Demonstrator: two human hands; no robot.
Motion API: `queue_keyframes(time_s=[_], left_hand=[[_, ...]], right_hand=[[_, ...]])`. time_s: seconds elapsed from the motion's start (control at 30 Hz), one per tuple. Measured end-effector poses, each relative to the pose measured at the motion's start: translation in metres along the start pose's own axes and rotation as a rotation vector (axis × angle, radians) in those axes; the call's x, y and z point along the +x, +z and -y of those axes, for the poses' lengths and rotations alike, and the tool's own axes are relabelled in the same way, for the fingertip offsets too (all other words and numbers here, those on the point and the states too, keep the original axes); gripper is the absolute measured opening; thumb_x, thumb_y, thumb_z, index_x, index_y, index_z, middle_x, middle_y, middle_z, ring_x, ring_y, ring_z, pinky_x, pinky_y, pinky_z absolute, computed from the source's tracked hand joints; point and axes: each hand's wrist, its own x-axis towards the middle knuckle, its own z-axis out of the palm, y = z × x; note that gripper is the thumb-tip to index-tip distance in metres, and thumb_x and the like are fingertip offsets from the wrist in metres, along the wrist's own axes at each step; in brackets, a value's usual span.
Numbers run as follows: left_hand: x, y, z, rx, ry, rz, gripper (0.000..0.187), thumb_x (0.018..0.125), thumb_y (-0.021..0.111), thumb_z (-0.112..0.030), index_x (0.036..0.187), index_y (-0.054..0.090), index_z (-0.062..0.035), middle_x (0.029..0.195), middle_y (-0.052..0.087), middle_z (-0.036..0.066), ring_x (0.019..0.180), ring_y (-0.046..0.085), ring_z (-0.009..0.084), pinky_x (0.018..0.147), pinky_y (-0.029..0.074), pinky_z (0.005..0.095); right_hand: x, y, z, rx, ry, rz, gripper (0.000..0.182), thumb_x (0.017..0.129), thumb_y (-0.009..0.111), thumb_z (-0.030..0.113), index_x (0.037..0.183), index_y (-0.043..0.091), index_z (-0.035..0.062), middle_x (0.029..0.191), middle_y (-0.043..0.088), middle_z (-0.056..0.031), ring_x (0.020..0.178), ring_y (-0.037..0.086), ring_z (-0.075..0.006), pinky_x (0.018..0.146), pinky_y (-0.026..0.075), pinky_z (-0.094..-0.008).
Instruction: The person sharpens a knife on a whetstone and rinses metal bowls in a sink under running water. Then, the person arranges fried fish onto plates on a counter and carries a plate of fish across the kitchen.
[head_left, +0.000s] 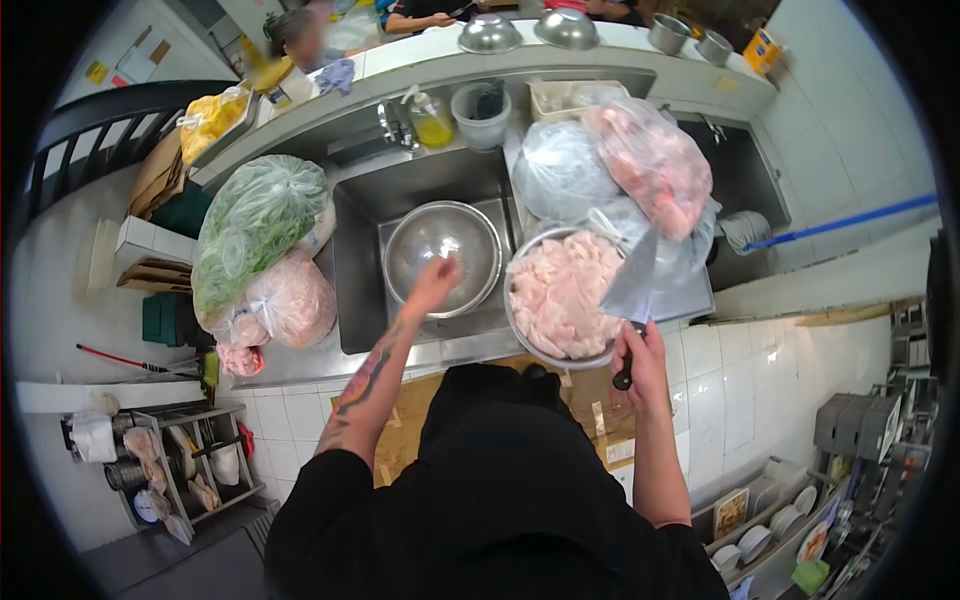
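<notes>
1. The right hand (642, 362) is closed around the black handle of a cleaver (632, 278). The handle's butt juts out on the inner side of the fist, and the broad blade extends forward from it, away from the person.
2. The blade overlaps the right side of a basin (513, 318) heaped with pale raw meat pieces (562, 292); whether it touches them cannot be told.
3. The left hand (441, 275) is over the round metal bowl (408, 262) inside the sink (358, 215). Its fingers look curled, but the view does not show whether they grip anything.
4. The basin is just right of the sink, between the two hands and nearer the right.
5. Behind the basin lie clear plastic bags, one with pinkish meat (655, 160).
6. Left of the sink, a bag of leafy greens (255, 225) lies beside another bag of pale pink contents (292, 300).
</notes>
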Motion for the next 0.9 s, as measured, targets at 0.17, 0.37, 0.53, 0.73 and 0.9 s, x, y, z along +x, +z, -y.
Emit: queue_keyframes(time_s=[0.17, 0.37, 0.53, 0.73, 0.9], left_hand=[[0.151, -0.073, -0.05, 0.653, 0.447, -0.26, 0.066, 0.091, 0.066, -0.025, 0.145, 0.042, 0.0048, 0.147, 0.048, 0.023, 0.14, 0.042, 0.0393, 0.115, 0.037, 0.0447], [0.219, -0.132, -0.046, 1.002, 0.296, -0.339, 0.071, 0.09, 0.065, -0.026, 0.148, 0.037, 0.0054, 0.153, 0.04, 0.023, 0.144, 0.035, 0.0382, 0.115, 0.037, 0.0457], [0.198, -0.142, 0.052, 0.037, -0.177, -0.435, 0.054, 0.097, 0.06, -0.043, 0.127, 0.062, 0.0026, 0.117, 0.068, 0.019, 0.111, 0.065, 0.0311, 0.097, 0.05, 0.0439], [0.112, -0.11, 0.001, -0.888, -0.377, -0.061, 0.042, 0.105, 0.052, -0.041, 0.113, 0.064, -0.0024, 0.099, 0.071, 0.007, 0.084, 0.067, 0.0159, 0.078, 0.052, 0.0302], [0.149, -0.091, 0.046, -1.217, -0.409, -0.097, 0.023, 0.101, 0.062, -0.027, 0.108, 0.06, -0.0056, 0.091, 0.068, 0.005, 0.084, 0.068, 0.0177, 0.076, 0.057, 0.0307]], right_hand=[[0.058, 0.107, -0.001, -0.125, 0.115, 0.25, 0.014, 0.099, 0.061, 0.013, 0.11, 0.055, 0.0062, 0.071, 0.054, 0.0001, 0.054, 0.054, -0.0101, 0.047, 0.044, -0.0255], [0.158, 0.231, -0.051, -0.262, 0.193, 0.379, 0.011, 0.099, 0.061, 0.016, 0.101, 0.056, 0.0067, 0.075, 0.058, -0.0022, 0.057, 0.056, -0.0112, 0.05, 0.046, -0.0271], [0.238, 0.297, -0.092, -0.562, 0.196, 0.451, 0.017, 0.097, 0.063, 0.018, 0.107, 0.06, 0.0048, 0.082, 0.066, -0.0085, 0.063, 0.065, -0.0194, 0.059, 0.053, -0.034], [0.28, 0.352, -0.13, -1.374, -0.582, 0.402, 0.036, 0.086, 0.07, 0.018, 0.121, 0.067, 0.011, 0.098, 0.07, -0.014, 0.098, 0.067, -0.0368, 0.083, 0.054, -0.0459], [0.294, 0.357, -0.149, -1.465, -0.746, 0.525, 0.037, 0.083, 0.072, 0.017, 0.119, 0.068, 0.0107, 0.102, 0.069, -0.0132, 0.094, 0.067, -0.037, 0.083, 0.054, -0.0445]])
